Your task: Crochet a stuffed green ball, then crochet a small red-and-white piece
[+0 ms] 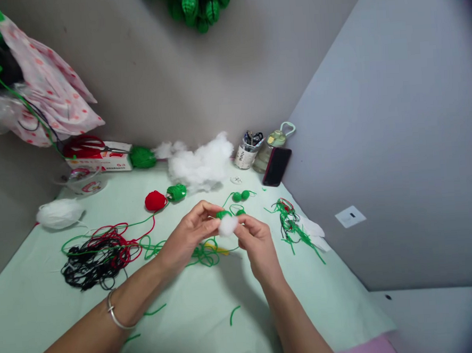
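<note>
My left hand (197, 227) pinches a small green crocheted piece (223, 214) over the middle of the table. A tuft of white stuffing (228, 226) sits against that piece, and my right hand (256, 242) has its thumb and fingers closed on the tuft's right side. Just behind the hands lie two small green crocheted balls (241, 196) with yarn tails. Tangled green yarn (204, 254) spreads below my left hand, with a yellow tool (218, 248) partly under it.
A heap of white stuffing (201, 165) lies at the back wall. Red yarn (155, 201) and tangled black yarn (91, 264) are at left. Scissors (90, 147) rest on a box. A pen jar (247, 153), bottle and phone (277, 166) stand at back right, yarn scraps (293, 223) nearer.
</note>
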Action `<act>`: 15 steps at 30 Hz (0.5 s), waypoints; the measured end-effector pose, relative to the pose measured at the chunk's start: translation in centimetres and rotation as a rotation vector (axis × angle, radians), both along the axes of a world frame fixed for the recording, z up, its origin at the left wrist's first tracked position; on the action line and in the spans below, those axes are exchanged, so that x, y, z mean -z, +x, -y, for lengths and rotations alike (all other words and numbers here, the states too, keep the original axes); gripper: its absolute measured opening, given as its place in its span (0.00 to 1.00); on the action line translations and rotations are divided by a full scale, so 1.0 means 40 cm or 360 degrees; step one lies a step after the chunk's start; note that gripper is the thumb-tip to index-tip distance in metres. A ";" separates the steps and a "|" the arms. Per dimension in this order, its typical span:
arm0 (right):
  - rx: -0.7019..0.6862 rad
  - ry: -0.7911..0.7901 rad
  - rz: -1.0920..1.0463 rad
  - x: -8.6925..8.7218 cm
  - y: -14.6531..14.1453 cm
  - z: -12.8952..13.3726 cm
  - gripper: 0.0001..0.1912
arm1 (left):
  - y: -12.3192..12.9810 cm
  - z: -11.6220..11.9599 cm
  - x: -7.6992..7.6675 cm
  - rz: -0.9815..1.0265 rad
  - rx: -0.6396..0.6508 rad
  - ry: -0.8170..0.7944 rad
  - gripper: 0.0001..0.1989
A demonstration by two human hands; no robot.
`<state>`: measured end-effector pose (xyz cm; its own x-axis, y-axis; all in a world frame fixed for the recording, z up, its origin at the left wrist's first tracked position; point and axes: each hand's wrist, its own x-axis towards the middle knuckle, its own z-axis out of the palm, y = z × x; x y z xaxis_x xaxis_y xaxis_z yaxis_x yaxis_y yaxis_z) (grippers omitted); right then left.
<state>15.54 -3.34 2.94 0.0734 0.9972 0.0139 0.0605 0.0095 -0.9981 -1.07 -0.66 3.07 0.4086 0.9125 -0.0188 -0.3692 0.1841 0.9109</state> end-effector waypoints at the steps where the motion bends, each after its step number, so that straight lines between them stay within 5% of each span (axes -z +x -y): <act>1: -0.0003 -0.0014 -0.0033 0.004 0.000 -0.001 0.13 | 0.001 0.000 0.002 -0.0010 -0.0017 0.0019 0.11; 6: -0.0015 -0.0042 -0.0060 0.017 -0.013 -0.004 0.15 | 0.014 0.007 0.017 -0.0073 -0.0140 0.0127 0.13; 15: -0.0026 0.0093 0.0462 -0.008 -0.037 0.032 0.14 | 0.022 0.009 0.026 -0.0348 -0.0246 0.0257 0.11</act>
<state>14.05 -4.61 3.26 0.0417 0.9951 0.0896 0.3428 0.0700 -0.9368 -0.19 -1.04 2.03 0.2672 0.9618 0.0596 -0.1738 -0.0127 0.9847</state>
